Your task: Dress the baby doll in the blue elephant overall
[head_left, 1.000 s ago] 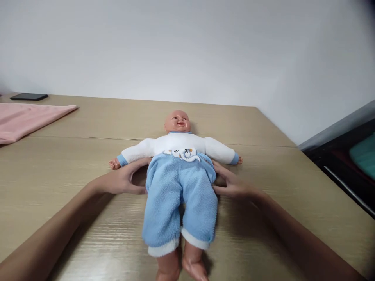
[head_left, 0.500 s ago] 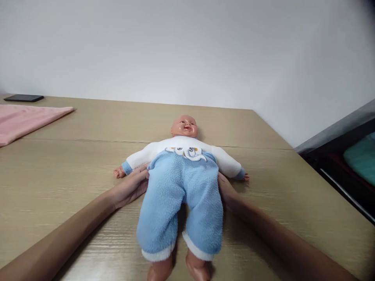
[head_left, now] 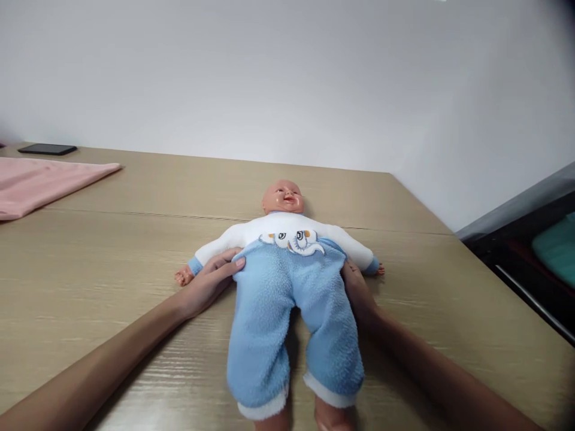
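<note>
A baby doll (head_left: 284,196) lies on its back on the table, head away from me and arms spread. It wears a white top (head_left: 251,228) with an elephant face (head_left: 293,239) on the front and fluffy light blue pants (head_left: 265,305) with white cuffs. My left hand (head_left: 211,280) is closed on the side of the waistband, thumb on top and fingers partly under the cloth. On the opposite side, my right hand (head_left: 359,287) grips the pants near the waist; most of its fingers are hidden behind the fabric.
The wooden table (head_left: 112,257) has a seam running across it. A pink cloth (head_left: 54,179) lies at the left, with a dark flat phone-like device (head_left: 47,149) behind it. Beyond the table's right edge are a black frame (head_left: 507,251) and green fabric (head_left: 557,245).
The pants and doll's legs have shifted to the right. My left thumb now shows over the waistband edge. My right hand has moved slightly right with the cloth.
</note>
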{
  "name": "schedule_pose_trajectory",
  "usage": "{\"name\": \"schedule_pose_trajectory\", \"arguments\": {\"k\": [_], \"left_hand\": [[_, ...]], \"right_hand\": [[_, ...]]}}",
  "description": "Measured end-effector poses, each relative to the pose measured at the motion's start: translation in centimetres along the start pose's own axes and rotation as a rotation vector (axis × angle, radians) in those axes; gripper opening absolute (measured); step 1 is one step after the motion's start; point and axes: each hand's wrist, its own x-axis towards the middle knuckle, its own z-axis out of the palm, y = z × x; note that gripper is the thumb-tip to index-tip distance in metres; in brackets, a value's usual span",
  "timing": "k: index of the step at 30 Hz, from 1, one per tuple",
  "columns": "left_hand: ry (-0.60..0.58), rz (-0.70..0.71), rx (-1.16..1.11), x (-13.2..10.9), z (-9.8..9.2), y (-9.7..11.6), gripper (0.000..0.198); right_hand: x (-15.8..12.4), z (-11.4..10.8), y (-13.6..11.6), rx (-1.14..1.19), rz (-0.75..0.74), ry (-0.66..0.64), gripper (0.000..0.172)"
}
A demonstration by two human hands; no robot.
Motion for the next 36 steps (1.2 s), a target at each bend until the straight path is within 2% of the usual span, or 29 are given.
{"name": "schedule_pose_trajectory", "arguments": {"k": [6, 10, 13, 16, 18, 21, 23, 26, 28, 31, 33, 36], "left_hand": [[0.067, 0.103, -0.051, 0.1, 0.2, 0.4, 0.028], [0.106, 0.128, -0.015, 0.7, 0.2, 0.2, 0.02], [0.076, 0.091, 0.068, 1.1, -0.1, 0.4, 0.025], [0.006, 0.074, 0.194, 1.2, -0.2, 1.4, 0.035], [-0.006, 0.116, 0.312, 1.1, 0.0, 2.4, 0.039], [0.023, 0.216, 0.414, 1.3, 0.6, 4.0, 0.037], [0.049, 0.228, 0.376, 1.7, 0.9, 4.5, 0.033], [0.07, 0.122, 0.301, 2.6, 0.8, 4.2, 0.035], [0.098, 0.071, 0.339, 3.2, 0.5, 3.5, 0.04], [0.129, 0.095, 0.465, 3.4, -0.4, 2.6, 0.042], [0.078, 0.12, 0.516, 3.1, -1.3, 2.5, 0.037], [-0.073, 0.129, 0.601, 2.3, -2.8, 3.3, 0.03]], "right_hand": [[0.2, -0.2, -0.4, 0.051, -0.022, -0.086, 0.03], [0.8, -0.5, -1.5, 0.04, -0.024, -0.178, 0.032], [1.3, -0.7, -2.8, -0.027, -0.028, -0.223, 0.033], [1.6, -0.6, -4.2, -0.227, -0.082, -0.299, 0.035], [1.7, -0.2, -5.2, -0.313, -0.124, -0.354, 0.035], [2.1, 0.6, -6.0, -0.248, -0.171, -0.348, 0.034], [2.6, 1.2, -6.1, -0.214, -0.188, -0.319, 0.035], [3.6, 1.7, -5.4, -0.229, -0.159, -0.32, 0.038], [4.2, 1.6, -4.7, -0.265, -0.14, -0.327, 0.038], [4.4, 1.0, -3.8, -0.313, -0.144, -0.323, 0.035], [4.1, 0.1, -3.5, -0.315, -0.142, -0.33, 0.03], [3.6, -1.5, -3.4, -0.351, -0.169, -0.374, 0.02]]}}
